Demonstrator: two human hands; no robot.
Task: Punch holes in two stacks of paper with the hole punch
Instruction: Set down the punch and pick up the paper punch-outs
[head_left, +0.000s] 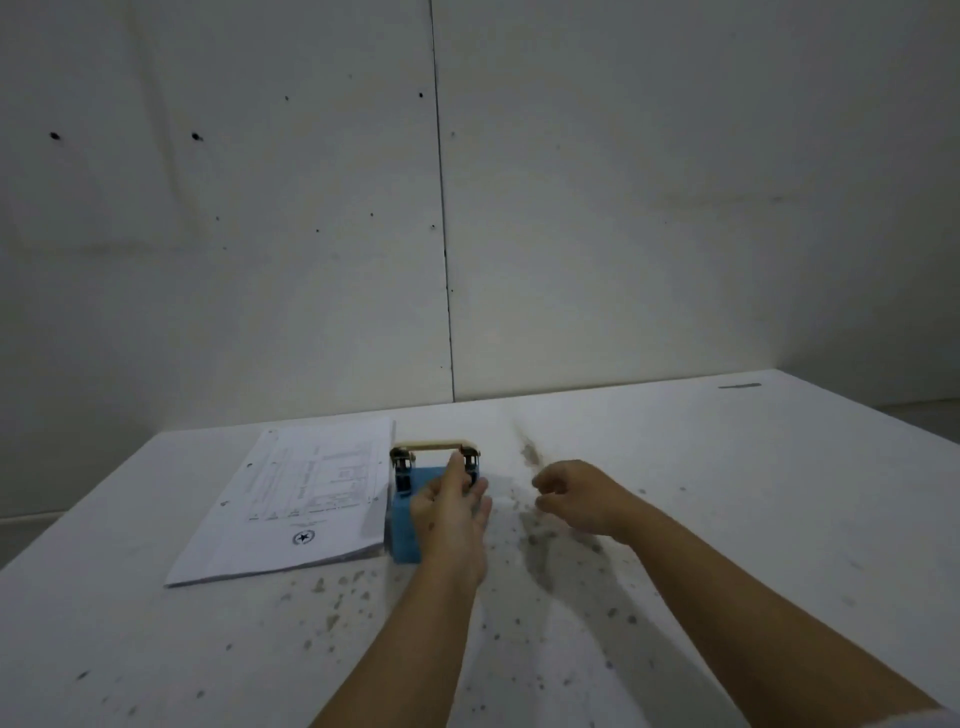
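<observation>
Big pale wall (260, 208) behind with its dark seam and scattered holes, and below it the white, speckled counter (727, 493) carrying everything. On the counter's left side lies the stack of paper (301, 499), printed sheet on top with punched holes along its left edge, its right edge just beside the blue hole punch (408, 525), which stands with its pale handle bar raised at the far end. The left hand (452, 519) lies over the hole punch, fingers (457, 470) extended and released onto it rather than clenched, while the right hand (576, 493) hovers apart to the right, fingers loosely curled, grasping nothing.
</observation>
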